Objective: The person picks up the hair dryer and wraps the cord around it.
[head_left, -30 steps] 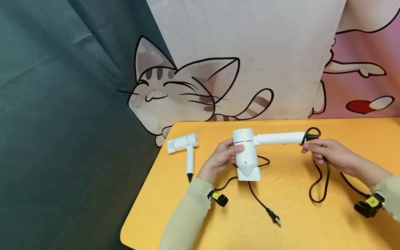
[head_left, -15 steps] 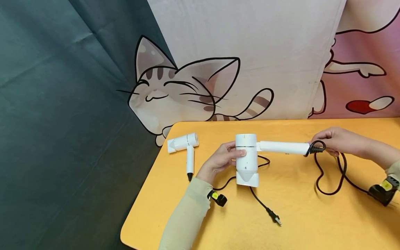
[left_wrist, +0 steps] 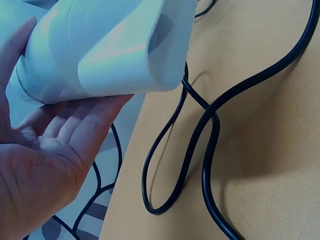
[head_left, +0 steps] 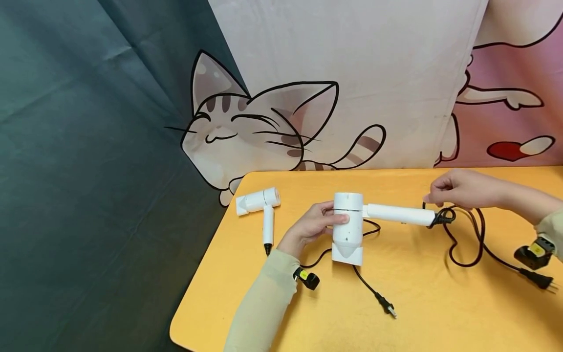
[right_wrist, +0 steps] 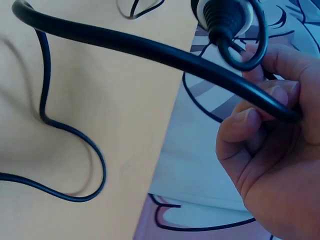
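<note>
A white hair dryer [head_left: 347, 231] is held over the table, its barrel upright and its handle [head_left: 398, 214] pointing right. My left hand [head_left: 309, 222] grips the barrel, thumb across the front; in the left wrist view the other fingers support it from below. Beyond the handle's end, my right hand [head_left: 468, 188] pinches the black cord [head_left: 466, 265] with curled fingers. The right wrist view shows the cord [right_wrist: 150, 54] running into those fingers, beside a small loop at the ribbed strain relief [right_wrist: 223, 22]. Slack cord hangs to the table on the right.
A second white hair dryer [head_left: 257, 201] lies at the back left of the yellow table [head_left: 220, 303]. Its black plug [head_left: 386, 307] lies near the front middle. Another plug [head_left: 537, 278] is at the right. Cartoon-printed cloth [head_left: 387, 73] hangs behind the table.
The dryer has come down slightly and its handle now tilts down to the right. My right hand has moved around behind the handle's end with the cord, and the right plug has come into view.
</note>
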Demonstrator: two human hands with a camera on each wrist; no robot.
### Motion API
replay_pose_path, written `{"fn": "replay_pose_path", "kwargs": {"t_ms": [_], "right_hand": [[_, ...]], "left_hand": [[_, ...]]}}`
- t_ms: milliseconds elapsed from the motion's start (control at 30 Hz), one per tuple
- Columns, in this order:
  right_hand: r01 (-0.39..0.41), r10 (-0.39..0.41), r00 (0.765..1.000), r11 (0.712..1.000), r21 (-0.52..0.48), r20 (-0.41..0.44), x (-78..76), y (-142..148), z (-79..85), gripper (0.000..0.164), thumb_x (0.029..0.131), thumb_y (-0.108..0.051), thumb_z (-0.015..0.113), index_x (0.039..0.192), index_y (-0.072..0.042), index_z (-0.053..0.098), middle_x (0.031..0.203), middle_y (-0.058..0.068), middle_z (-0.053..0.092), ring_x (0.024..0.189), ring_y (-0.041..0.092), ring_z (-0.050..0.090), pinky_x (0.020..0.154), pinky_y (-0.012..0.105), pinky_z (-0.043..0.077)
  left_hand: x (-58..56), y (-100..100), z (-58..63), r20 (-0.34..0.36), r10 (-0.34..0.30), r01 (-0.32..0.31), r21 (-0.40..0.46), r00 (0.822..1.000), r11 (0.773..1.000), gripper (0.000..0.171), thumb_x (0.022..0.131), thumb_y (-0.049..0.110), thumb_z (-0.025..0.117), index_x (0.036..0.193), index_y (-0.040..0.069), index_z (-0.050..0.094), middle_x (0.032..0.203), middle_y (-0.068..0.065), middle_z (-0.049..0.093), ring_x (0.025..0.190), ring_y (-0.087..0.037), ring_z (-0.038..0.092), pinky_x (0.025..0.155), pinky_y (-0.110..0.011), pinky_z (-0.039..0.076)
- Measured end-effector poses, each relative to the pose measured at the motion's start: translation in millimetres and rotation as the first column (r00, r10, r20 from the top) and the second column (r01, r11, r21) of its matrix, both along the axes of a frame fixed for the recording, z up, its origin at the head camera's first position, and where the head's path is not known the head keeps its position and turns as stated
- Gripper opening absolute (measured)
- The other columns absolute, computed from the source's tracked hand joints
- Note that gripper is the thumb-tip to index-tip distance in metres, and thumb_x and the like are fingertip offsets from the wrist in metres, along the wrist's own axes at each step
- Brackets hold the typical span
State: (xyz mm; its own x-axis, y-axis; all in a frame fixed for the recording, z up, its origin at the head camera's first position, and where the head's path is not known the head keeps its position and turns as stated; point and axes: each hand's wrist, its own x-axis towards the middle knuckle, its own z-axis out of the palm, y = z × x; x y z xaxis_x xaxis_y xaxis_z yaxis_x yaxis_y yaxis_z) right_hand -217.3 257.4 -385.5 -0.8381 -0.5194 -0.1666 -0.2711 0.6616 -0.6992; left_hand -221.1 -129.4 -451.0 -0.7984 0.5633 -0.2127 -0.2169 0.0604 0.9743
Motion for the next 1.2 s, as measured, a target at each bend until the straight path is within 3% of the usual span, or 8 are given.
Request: {"fn": "replay_pose_path", "kwargs": {"t_ms": [100, 233, 600, 833, 1067, 1200], "right_hand": [[0.026, -0.025, 0.999, 0.999, 0.025, -0.037, 0.8, -4, 3.6, 0.033, 0.109, -0.028, 0.063, 0.08, -0.014, 0.065, 0.054, -0.006, 0.039, 0.043, 0.007, 0.037, 0.043, 0.024, 0.036], [0.052, -0.05, 0.998, 0.998, 0.039, -0.048, 3.1, -8, 6.5, 0.033, 0.11, -0.031, 0.062, 0.082, -0.014, 0.066, 0.052, -0.005, 0.041, 0.043, 0.01, 0.042, 0.043, 0.026, 0.039], [0.11, -0.114, 0.988, 0.993, -0.048, -0.103, 19.5, -17, 12.2, 0.03, 0.113, -0.032, 0.057, 0.092, -0.012, 0.066, 0.058, 0.0, 0.048, 0.048, 0.015, 0.047, 0.045, 0.03, 0.039], [0.156, -0.185, 0.968, 0.973, -0.171, -0.168, 35.9, -22, 1.5, 0.027, 0.115, -0.022, 0.053, 0.104, -0.008, 0.073, 0.063, 0.001, 0.052, 0.052, 0.018, 0.054, 0.045, 0.031, 0.043], [0.111, -0.183, 0.945, 0.959, -0.262, -0.271, 49.6, -32, -16.3, 0.023, 0.114, -0.015, 0.051, 0.102, -0.013, 0.07, 0.062, -0.004, 0.054, 0.052, 0.016, 0.056, 0.046, 0.03, 0.043], [0.106, -0.2, 0.937, 0.944, -0.313, -0.286, 57.4, -37, -29.5, 0.023, 0.115, -0.012, 0.048, 0.105, -0.013, 0.068, 0.064, -0.006, 0.056, 0.055, 0.015, 0.056, 0.049, 0.028, 0.042]], "left_hand": [[-1.1, 1, -0.7, 0.001, 0.016, -0.016, -0.001, 1.0, 1.0, 0.049, 0.101, 0.005, 0.065, 0.149, -0.003, 0.057, 0.131, -0.02, 0.072, 0.104, -0.022, 0.073, 0.089, -0.046, 0.065], [-2.0, 2, -1.2, 0.006, 0.037, -0.037, -0.002, 0.999, 0.999, 0.05, 0.101, 0.005, 0.066, 0.15, -0.002, 0.057, 0.133, -0.022, 0.071, 0.104, -0.023, 0.073, 0.088, -0.048, 0.065], [-3.3, 4, -5.0, 0.048, 0.155, -0.157, 0.037, 0.987, 0.987, 0.049, 0.1, 0.008, 0.071, 0.148, -0.001, 0.059, 0.126, -0.018, 0.073, 0.101, -0.025, 0.074, 0.089, -0.051, 0.065], [-6.0, 6, -4.2, 0.042, 0.203, -0.205, 0.051, 0.978, 0.977, 0.048, 0.101, 0.009, 0.07, 0.146, 0.0, 0.06, 0.12, -0.018, 0.075, 0.093, -0.023, 0.075, 0.078, -0.042, 0.067], [-7.4, 7, -5.5, 0.044, 0.263, -0.265, 0.06, 0.964, 0.962, 0.048, 0.1, 0.013, 0.072, 0.146, 0.002, 0.062, 0.117, -0.014, 0.075, 0.093, -0.022, 0.074, 0.073, -0.037, 0.066], [-7.5, 8, -4.0, 0.039, 0.28, -0.282, 0.071, 0.959, 0.957, 0.048, 0.1, 0.015, 0.073, 0.146, 0.005, 0.063, 0.12, -0.015, 0.075, 0.095, -0.023, 0.074, 0.075, -0.037, 0.066]]}}
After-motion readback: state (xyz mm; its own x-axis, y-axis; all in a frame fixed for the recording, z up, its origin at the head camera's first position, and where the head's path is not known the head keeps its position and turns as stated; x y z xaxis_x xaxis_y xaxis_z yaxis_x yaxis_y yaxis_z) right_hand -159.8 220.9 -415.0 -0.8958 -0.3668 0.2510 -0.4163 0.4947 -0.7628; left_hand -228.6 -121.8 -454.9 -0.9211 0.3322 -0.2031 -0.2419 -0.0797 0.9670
